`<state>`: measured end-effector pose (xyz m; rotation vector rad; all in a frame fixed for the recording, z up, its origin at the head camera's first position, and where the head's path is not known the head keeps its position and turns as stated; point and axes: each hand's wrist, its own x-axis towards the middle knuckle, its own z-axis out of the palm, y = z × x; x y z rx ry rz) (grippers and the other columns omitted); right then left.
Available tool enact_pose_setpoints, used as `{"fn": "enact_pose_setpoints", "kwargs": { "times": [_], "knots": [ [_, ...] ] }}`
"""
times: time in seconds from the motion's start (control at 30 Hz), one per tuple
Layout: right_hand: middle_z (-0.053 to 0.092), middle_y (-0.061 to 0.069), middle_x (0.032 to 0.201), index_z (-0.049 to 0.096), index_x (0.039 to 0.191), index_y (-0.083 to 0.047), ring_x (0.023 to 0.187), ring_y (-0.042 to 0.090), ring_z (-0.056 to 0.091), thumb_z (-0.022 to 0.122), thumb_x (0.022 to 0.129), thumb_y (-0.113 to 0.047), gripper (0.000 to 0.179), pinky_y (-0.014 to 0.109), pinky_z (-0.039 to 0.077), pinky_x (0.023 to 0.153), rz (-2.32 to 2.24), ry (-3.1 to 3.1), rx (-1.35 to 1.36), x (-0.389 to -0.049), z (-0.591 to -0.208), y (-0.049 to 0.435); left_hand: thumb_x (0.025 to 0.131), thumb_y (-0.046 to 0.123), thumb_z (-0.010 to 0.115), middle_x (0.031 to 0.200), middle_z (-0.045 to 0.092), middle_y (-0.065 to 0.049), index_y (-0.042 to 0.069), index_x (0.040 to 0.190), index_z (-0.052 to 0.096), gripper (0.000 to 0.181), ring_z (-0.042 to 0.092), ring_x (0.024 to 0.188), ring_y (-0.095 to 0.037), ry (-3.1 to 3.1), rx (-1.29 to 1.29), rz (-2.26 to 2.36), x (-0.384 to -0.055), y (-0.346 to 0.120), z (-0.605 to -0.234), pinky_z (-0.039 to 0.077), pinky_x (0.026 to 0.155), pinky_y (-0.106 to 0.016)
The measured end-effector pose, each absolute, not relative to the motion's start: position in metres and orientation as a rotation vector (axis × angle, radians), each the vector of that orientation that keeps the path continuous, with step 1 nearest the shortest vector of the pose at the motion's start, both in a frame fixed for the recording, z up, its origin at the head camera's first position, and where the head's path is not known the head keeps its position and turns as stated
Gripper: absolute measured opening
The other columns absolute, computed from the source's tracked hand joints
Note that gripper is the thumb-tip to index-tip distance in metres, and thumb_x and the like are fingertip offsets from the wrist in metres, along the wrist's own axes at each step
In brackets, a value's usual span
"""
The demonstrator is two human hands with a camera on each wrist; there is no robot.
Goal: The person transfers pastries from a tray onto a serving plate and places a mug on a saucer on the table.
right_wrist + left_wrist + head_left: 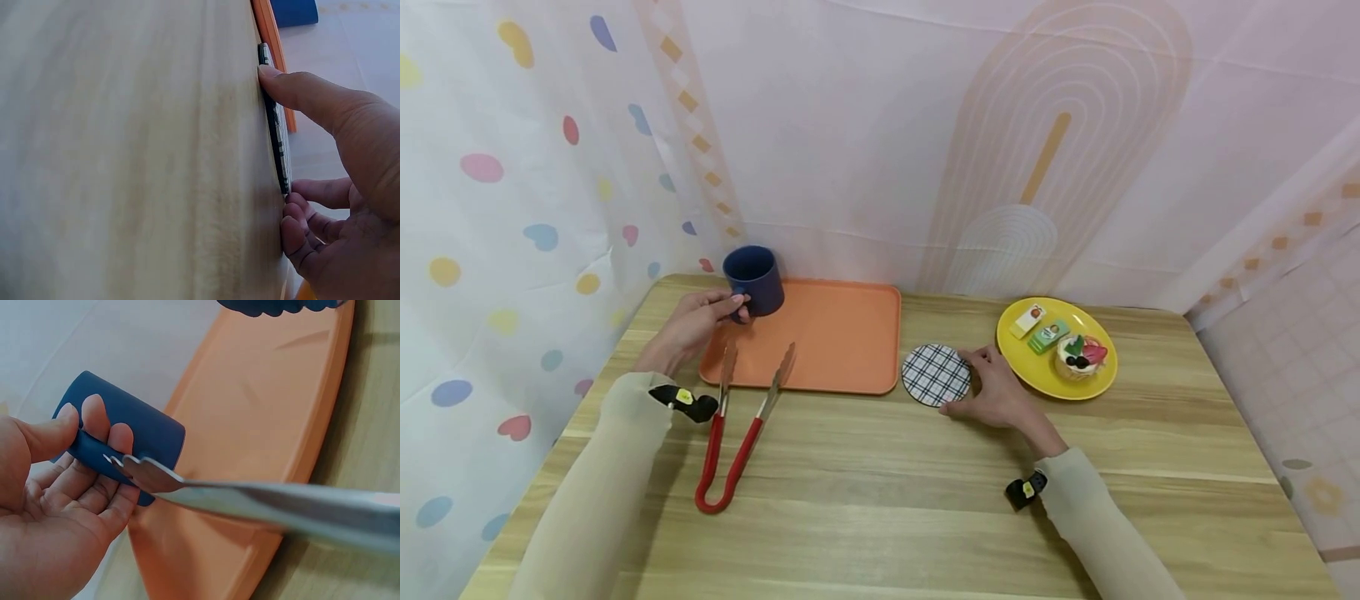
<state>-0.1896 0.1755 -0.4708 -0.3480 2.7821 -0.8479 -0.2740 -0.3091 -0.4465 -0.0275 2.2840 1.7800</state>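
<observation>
A dark blue mug (760, 282) is held by its handle in my left hand (688, 327), over the left end of an orange tray (842, 337). In the left wrist view the thumb and fingers curl round the handle of the mug (140, 425). My right hand (996, 392) grips a round black-and-white checked coaster (936, 375) by its edge, just right of the tray. Thumb and fingertips lie at the rim of the coaster (278, 137) in the right wrist view, where it is seen nearly edge-on, close to the tabletop.
Red-handled metal tongs (730, 471) lie spread, tips over the tray's near edge, beside my left wrist. Behind my right hand a yellow plate (1041, 379) bears a cupcake (1078, 358) and two small packets (1047, 336). A patterned curtain (850, 150) hangs behind the wooden table (865, 500).
</observation>
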Motion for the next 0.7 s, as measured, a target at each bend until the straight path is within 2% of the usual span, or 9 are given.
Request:
{"fn": "enact_pose_setpoints", "kwargs": {
  "times": [0.43, 0.7],
  "knots": [
    [0.041, 0.015, 0.142, 0.042, 0.155, -0.009, 0.130, 0.033, 0.042, 0.088, 0.077, -0.045, 0.097, 0.055, 0.041, 0.112, -0.894, 2.744, -0.302, -0.1897, -0.4715, 0.1756, 0.105, 0.029, 0.057, 0.091, 0.070, 0.012, -0.009, 0.129, 0.053, 0.045, 0.066, 0.093, -0.005, 2.257, -0.110, 1.903, -0.2688, -0.3009, -0.4438, 0.044, 0.094, -0.016],
    [0.042, 0.014, 0.139, 0.044, 0.153, -0.007, 0.129, 0.031, 0.042, 0.089, 0.076, -0.045, 0.097, 0.052, 0.041, 0.111, -0.922, 2.751, -0.317, -0.1895, -0.4728, 0.1757, 0.103, 0.027, 0.062, 0.091, 0.072, 0.012, 0.003, 0.119, 0.062, 0.028, 0.064, 0.085, -0.004, 2.146, -0.143, 2.017, -0.2661, -0.3013, -0.4440, 0.041, 0.097, -0.020]
  ]
}}
